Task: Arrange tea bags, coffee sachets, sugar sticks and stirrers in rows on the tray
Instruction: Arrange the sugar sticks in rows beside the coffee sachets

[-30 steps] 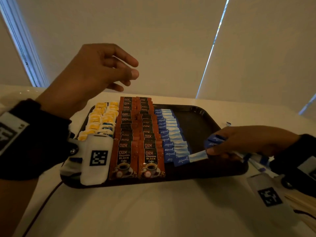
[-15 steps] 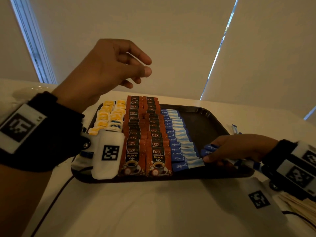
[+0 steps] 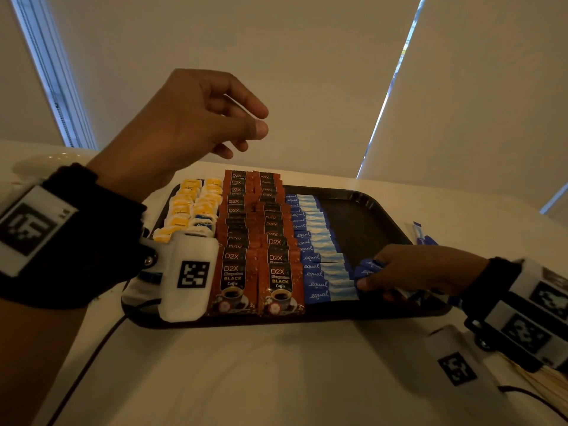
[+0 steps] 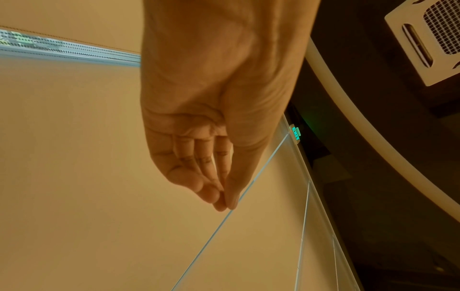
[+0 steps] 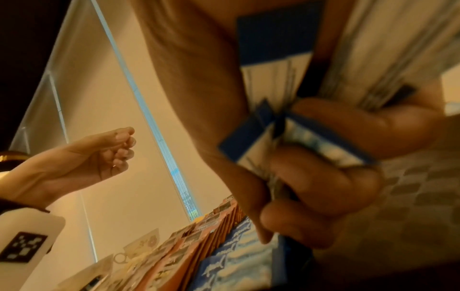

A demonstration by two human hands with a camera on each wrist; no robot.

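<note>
The dark tray (image 3: 362, 216) sits on the white table (image 3: 246, 373) in front of me. On it I count two columns of yellow-tagged tea bags (image 3: 187, 207) at the left, then two columns of brown D2X black coffee sachets (image 3: 255, 241), then one column of blue sugar sticks (image 3: 316, 250) overlapping like shingles. Of the sugar sticks I can make out about a dozen (the far ones blur together, so I cannot give an exact number); the sachets and tea bags overlap too tightly for a firm count. The right part of the tray is bare dark surface.

My right hand (image 3: 408, 269) lies low over the tray's near right corner, knuckles up, fingers and thumb curled round a small bundle of blue sugar sticks (image 5: 293, 141), their dark-blue ends poking out just beside the nearest stick of the column. How many are in the bundle I cannot tell.

My left hand (image 3: 184, 124) hangs in the air above the far left of the tray, wrist bent, fingers loosely curled toward the thumb and holding nothing. A few loose sugar sticks (image 3: 422, 235) lie on the table off the tray's right edge, and pale wooden stirrers (image 3: 541, 382) lie near my right wrist.
</note>
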